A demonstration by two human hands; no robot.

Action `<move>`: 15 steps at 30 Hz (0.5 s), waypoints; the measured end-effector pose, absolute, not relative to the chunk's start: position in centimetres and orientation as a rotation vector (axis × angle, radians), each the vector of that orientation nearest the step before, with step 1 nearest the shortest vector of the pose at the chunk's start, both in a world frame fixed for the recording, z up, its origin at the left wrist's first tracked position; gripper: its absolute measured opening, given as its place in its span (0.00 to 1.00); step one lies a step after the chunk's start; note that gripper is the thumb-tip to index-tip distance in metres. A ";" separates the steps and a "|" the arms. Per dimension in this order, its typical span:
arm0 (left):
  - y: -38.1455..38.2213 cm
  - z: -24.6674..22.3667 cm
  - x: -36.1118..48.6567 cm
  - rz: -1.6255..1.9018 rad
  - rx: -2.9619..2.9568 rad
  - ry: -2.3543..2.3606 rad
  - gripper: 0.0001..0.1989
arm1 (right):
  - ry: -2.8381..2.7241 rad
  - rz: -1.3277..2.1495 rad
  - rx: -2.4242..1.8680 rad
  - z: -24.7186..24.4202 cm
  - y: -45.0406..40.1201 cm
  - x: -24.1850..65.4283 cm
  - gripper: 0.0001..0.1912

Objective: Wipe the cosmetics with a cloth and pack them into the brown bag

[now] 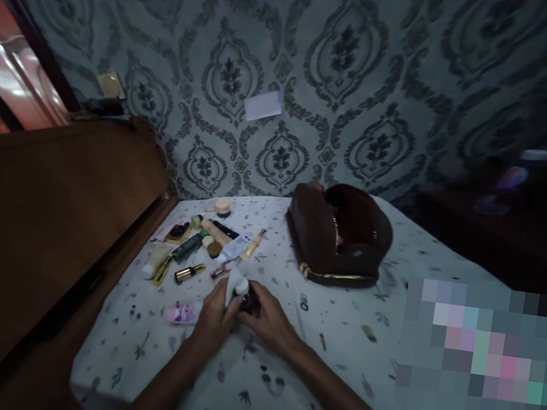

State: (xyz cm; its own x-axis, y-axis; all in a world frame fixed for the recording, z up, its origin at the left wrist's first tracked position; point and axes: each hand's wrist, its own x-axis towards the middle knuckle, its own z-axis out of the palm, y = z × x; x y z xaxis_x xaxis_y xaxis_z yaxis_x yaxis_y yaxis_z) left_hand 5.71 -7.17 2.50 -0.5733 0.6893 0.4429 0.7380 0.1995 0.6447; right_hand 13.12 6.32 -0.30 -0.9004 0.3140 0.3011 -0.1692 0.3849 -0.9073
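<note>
My left hand point(215, 310) is closed on a thin white wipe or tissue point(232, 281), pressed against a small dark bottle with a white top point(241, 286). My right hand point(269, 317) wraps round the dark body of that bottle point(252, 302); its lower part is hidden by my fingers. Just left of my left hand lies a pink and purple tube point(183, 313). Beyond my hands are a black and gold lipstick-like tube point(189, 273), a dark green bottle point(188, 247), a white tube point(235, 248) and a small yellowish tube point(253, 245).
An unzipped brown cosmetic bag point(309, 237) stands at the back right of the patterned white cloth point(279, 394). A small jar point(222, 208) sits near the wall. A wooden panel point(51, 209) borders the left side. On the right, a blurred patch hides part of the surface.
</note>
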 end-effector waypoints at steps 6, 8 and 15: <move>-7.7 2.4 5.5 -1.096 -1.425 -2.518 0.16 | -2.246 1.519 -0.142 -0.2 6.4 13.0 0.26; -7.8 2.5 5.4 -0.908 -1.429 -2.562 0.16 | -2.259 1.509 -0.157 -0.3 6.5 13.0 0.26; -8.6 3.4 5.1 -0.558 -1.447 -2.569 0.18 | -2.257 1.553 -0.137 -0.3 6.4 13.0 0.28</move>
State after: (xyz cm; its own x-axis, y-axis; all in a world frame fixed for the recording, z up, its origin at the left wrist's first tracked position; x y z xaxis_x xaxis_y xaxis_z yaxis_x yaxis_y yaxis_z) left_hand 5.06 -8.56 3.42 -0.5276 0.7954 0.2983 0.8475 0.4685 0.2495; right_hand 13.02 6.44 -0.34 -0.9170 0.2983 0.2649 -0.1408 0.3791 -0.9146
